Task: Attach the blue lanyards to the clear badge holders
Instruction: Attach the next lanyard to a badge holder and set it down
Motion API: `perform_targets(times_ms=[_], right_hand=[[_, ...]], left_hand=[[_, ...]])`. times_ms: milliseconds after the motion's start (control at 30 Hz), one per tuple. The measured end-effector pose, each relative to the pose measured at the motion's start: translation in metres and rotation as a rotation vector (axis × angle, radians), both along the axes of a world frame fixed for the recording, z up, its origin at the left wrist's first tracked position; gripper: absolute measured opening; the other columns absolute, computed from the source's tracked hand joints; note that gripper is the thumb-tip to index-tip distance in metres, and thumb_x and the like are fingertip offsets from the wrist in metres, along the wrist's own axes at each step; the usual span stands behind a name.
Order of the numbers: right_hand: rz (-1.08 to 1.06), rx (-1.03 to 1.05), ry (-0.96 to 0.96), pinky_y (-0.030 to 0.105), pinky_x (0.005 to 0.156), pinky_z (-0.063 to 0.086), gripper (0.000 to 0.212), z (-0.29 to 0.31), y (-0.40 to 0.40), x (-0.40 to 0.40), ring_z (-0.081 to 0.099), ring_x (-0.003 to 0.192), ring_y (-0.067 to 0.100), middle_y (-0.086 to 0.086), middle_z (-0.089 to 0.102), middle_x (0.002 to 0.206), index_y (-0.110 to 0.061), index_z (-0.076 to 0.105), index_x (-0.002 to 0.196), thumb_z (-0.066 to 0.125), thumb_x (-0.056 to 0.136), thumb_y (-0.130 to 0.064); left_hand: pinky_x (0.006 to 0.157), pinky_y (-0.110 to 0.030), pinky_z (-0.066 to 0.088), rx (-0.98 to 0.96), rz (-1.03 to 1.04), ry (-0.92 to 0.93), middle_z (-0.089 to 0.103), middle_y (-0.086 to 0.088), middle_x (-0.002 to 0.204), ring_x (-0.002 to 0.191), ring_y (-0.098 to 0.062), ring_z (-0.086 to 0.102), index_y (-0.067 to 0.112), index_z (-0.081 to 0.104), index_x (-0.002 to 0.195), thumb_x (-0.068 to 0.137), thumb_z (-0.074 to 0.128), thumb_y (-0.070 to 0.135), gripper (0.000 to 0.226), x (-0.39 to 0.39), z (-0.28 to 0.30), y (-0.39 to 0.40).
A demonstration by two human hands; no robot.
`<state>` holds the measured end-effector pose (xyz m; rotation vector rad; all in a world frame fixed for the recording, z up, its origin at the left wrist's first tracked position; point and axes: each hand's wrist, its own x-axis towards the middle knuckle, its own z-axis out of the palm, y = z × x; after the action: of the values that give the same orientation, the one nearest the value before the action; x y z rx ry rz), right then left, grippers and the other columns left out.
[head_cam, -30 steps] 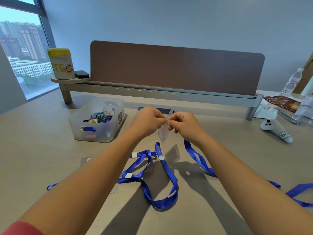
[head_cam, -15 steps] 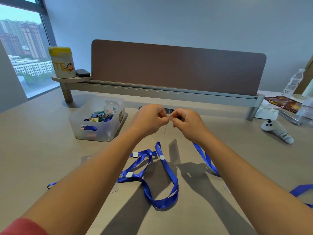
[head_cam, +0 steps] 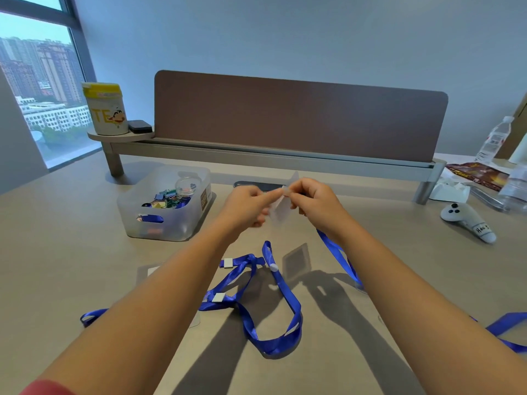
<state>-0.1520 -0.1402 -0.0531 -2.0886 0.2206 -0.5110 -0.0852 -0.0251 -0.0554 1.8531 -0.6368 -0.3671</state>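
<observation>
Badge holder (head_cam: 281, 208) blurred between hands; lanyard (head_cam: 339, 259) clip hidden behind right hand (head_cam: 315, 202).

Lanyards (head_cam: 281, 295): royal blue ribbon, fitted with small white clips; badge holder (head_cam: 281, 208): clear, faintly whitish; storage bin (head_cam: 171, 220): translucent frosted white, multicoloured contents seen within; canister (head_cam: 107, 109): cream body, yellow lid, yellow lettering and a cartoon figure printed on it; divider panel (head_cam: 299, 121): plain brown; table (head_cam: 57, 238): plain beige; controller (head_cam: 467, 220): white, black buttons; sleeve (head_cam: 48, 389): red.
</observation>
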Motion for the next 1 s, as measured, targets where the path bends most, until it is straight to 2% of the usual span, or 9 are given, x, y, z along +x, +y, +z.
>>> perform_targets(times_ms=[133,233,300,367,500,600,700,867,1000], right_hand=[[0.008,0.181,-0.002,0.014,0.050,0.033,0.032,0.001,-0.001,0.001,0.036,0.055,0.010,0.000,0.043,0.060,-0.018,0.051,0.065,0.044,0.092,-0.004],[0.027,0.291,-0.005,0.021,0.053,0.028,0.030,-0.001,-0.002,0.000,0.031,0.054,0.013,0.005,0.038,0.057,-0.012,0.053,0.065,0.044,0.091,-0.001],[0.037,0.369,0.002,0.022,0.053,0.026,0.030,-0.001,-0.005,-0.003,0.030,0.054,0.013,0.005,0.037,0.058,-0.010,0.053,0.066,0.042,0.091,0.002],[0.040,0.393,0.025,0.022,0.054,0.027,0.031,-0.001,-0.008,-0.007,0.031,0.054,0.013,0.005,0.038,0.059,-0.009,0.053,0.068,0.039,0.092,0.003],[0.038,0.315,0.113,0.021,0.056,0.032,0.028,-0.001,-0.014,-0.012,0.034,0.056,0.011,0.004,0.042,0.062,-0.012,0.057,0.074,0.039,0.094,-0.004],[-0.026,0.188,0.248,0.020,0.062,0.039,0.024,-0.003,-0.016,-0.012,0.044,0.065,0.011,0.003,0.052,0.074,-0.003,0.060,0.105,0.039,0.096,-0.011],[-0.260,0.097,0.212,0.029,0.083,0.040,0.034,-0.013,-0.020,-0.008,0.051,0.097,0.020,0.007,0.054,0.112,-0.005,0.047,0.127,0.038,0.094,-0.008],[-0.252,0.637,0.128,0.024,0.062,0.043,0.027,-0.029,-0.010,-0.004,0.054,0.065,0.018,0.008,0.059,0.073,-0.007,0.055,0.072,0.036,0.090,-0.003],[-0.038,0.973,0.146,0.027,0.067,0.042,0.032,-0.047,0.001,0.005,0.055,0.078,0.015,0.002,0.058,0.086,-0.011,0.056,0.089,0.026,0.089,0.001]], left_hand=[[0.060,-0.025,0.048,0.092,-0.149,0.663,0.061,-0.007,0.068,0.060,-0.016,0.055,0.006,0.058,0.076,0.088,0.022,0.063,0.069,-0.001,-0.019,0.012],[0.050,-0.022,0.057,-0.120,-0.113,0.936,0.072,-0.009,0.073,0.055,-0.016,0.067,0.000,0.056,0.107,0.088,0.026,0.061,0.071,-0.001,-0.030,0.009],[0.061,-0.026,0.059,-0.343,-0.038,1.038,0.068,-0.013,0.082,0.063,-0.019,0.067,-0.001,0.045,0.124,0.091,0.038,0.049,0.061,-0.005,-0.030,0.004],[0.079,-0.031,0.052,-0.512,0.026,1.061,0.062,-0.015,0.085,0.073,-0.021,0.062,-0.003,0.046,0.124,0.092,0.048,0.032,0.047,-0.007,-0.025,-0.002],[0.081,-0.027,0.048,-0.660,0.093,0.982,0.058,-0.012,0.082,0.071,-0.018,0.059,0.000,0.053,0.095,0.092,0.049,0.009,0.010,-0.009,-0.007,-0.008],[0.065,-0.022,0.056,-0.595,0.082,0.849,0.056,-0.013,0.078,0.068,-0.018,0.059,0.000,0.049,0.096,0.093,0.046,0.004,0.006,-0.010,0.003,-0.013],[0.054,-0.022,0.057,-0.548,0.176,0.670,0.057,-0.012,0.086,0.068,-0.017,0.059,0.003,0.046,0.111,0.092,0.046,0.000,0.020,-0.008,0.012,-0.022],[0.083,-0.030,0.053,-0.603,0.235,0.616,0.053,-0.010,0.076,0.075,-0.020,0.060,0.000,0.045,0.101,0.092,0.047,0.002,0.009,-0.005,0.032,-0.041],[0.081,-0.029,0.052,-0.559,0.249,0.624,0.054,-0.012,0.085,0.091,-0.022,0.059,0.003,0.046,0.094,0.093,0.044,0.004,0.002,-0.009,0.040,-0.053]])
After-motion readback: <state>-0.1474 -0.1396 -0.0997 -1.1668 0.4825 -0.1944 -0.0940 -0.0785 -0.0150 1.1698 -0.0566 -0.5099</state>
